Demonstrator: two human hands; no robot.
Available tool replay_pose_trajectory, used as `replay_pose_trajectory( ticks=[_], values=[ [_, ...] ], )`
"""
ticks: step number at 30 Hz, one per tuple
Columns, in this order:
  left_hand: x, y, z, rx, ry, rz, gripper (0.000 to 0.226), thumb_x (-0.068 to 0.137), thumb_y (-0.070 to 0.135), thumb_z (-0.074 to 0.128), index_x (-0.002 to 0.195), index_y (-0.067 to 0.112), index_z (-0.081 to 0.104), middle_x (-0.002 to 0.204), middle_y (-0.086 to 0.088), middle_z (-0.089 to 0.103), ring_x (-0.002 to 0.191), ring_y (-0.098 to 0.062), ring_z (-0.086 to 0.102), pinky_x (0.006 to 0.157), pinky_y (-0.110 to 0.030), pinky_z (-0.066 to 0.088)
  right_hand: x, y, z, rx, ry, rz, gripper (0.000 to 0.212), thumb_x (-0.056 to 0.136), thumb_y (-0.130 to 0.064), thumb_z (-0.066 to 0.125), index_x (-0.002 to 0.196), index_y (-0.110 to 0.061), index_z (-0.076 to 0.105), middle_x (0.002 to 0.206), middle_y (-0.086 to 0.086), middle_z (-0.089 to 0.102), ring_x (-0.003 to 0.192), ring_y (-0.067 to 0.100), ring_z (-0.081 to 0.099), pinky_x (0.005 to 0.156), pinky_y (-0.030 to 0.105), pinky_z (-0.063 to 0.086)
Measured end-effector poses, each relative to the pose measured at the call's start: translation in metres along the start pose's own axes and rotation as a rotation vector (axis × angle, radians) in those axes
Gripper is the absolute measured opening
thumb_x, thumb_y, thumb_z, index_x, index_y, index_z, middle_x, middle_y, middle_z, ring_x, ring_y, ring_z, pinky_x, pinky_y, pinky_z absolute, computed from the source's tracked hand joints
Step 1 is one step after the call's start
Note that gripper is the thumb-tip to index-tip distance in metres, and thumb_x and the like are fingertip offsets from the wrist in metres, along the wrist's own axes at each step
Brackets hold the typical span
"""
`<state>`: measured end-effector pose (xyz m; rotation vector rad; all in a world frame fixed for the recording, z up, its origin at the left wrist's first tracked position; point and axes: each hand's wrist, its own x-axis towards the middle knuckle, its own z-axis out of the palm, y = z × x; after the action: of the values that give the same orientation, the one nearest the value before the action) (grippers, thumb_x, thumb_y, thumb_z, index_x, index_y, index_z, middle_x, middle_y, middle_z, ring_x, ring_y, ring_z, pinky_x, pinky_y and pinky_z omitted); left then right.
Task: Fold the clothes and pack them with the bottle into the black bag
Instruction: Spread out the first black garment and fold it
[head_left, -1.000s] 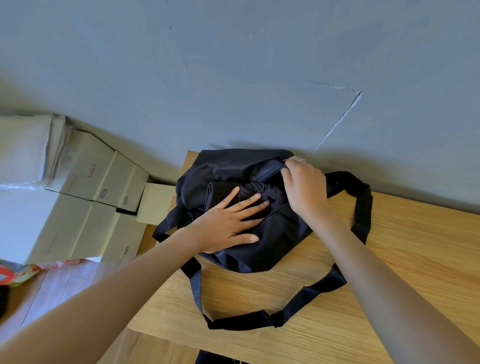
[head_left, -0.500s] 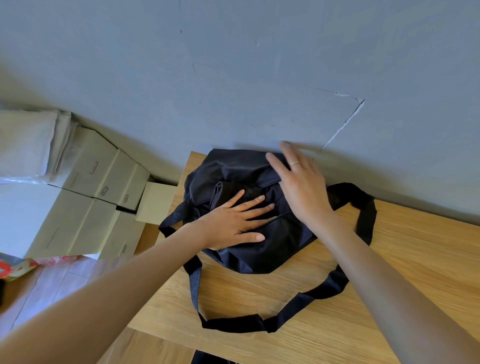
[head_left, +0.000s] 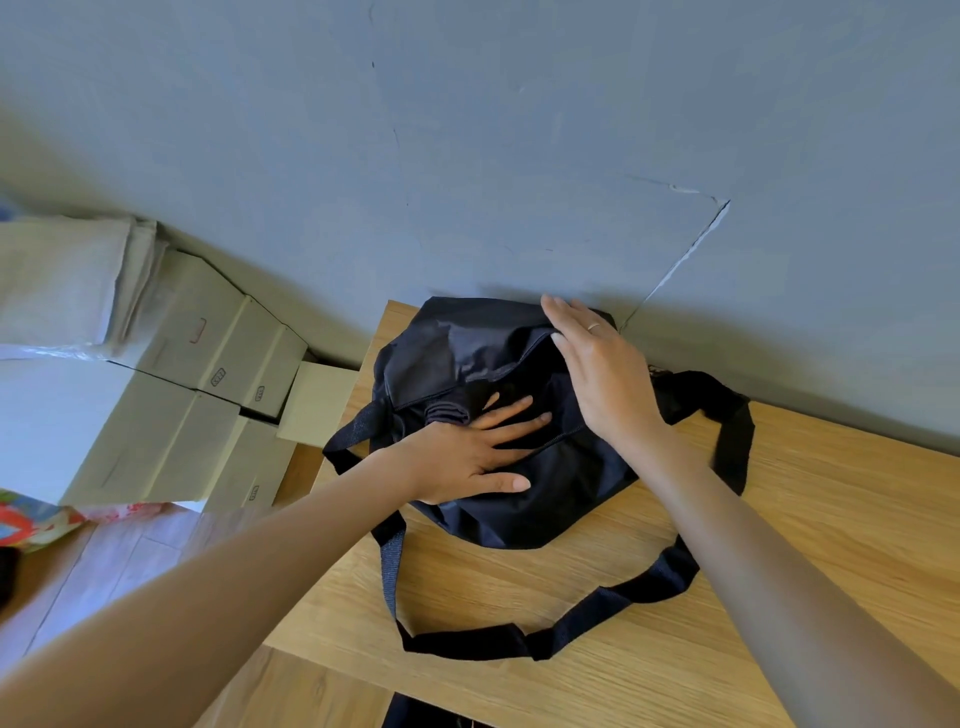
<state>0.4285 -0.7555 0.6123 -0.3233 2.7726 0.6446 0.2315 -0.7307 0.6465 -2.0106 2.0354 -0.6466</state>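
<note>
Black bag on desk, mouth open: left hand flat, pressing clothes inside, right hand open above; packing step, zipping likely next; bottle unseen.

The bag lies on the desk against the wall; boxes stand at its nine o'clock, its strap at six.

One bag, two hands, one table, several boxes.

A single black bag with two carrying straps lies on one wooden table; two hands, left hand and right hand, show; at least five cardboard boxes stand stacked alongside.
</note>
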Motion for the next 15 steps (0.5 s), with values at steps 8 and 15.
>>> replay_pose_trajectory(
  ticks=[8,15],
  values=[
    [-0.007,0.006,-0.012,0.012,0.062,-0.109,0.061,0.089,0.061,0.001,0.145,0.037,0.001,0.156,0.012,-0.002,0.144,-0.013,-0.013,0.116,-0.035,-0.015,-0.008,0.001,-0.005,-0.017,-0.001,-0.025,0.04,0.099,-0.025,0.04,0.136,-0.015,0.051,0.137,0.007,0.053,0.132,0.022,0.044,0.096,0.036,0.045],
    [-0.039,0.012,-0.007,0.032,0.008,-0.422,0.069,0.083,0.063,-0.012,0.147,0.042,0.003,0.158,0.005,-0.01,0.145,-0.019,-0.012,0.114,-0.048,0.015,-0.031,0.0,-0.005,-0.238,-0.118,-0.126,0.072,0.086,-0.013,0.065,0.148,-0.014,0.028,0.147,0.017,0.038,0.136,0.031,0.036,0.108,0.045,0.038]
  ],
)
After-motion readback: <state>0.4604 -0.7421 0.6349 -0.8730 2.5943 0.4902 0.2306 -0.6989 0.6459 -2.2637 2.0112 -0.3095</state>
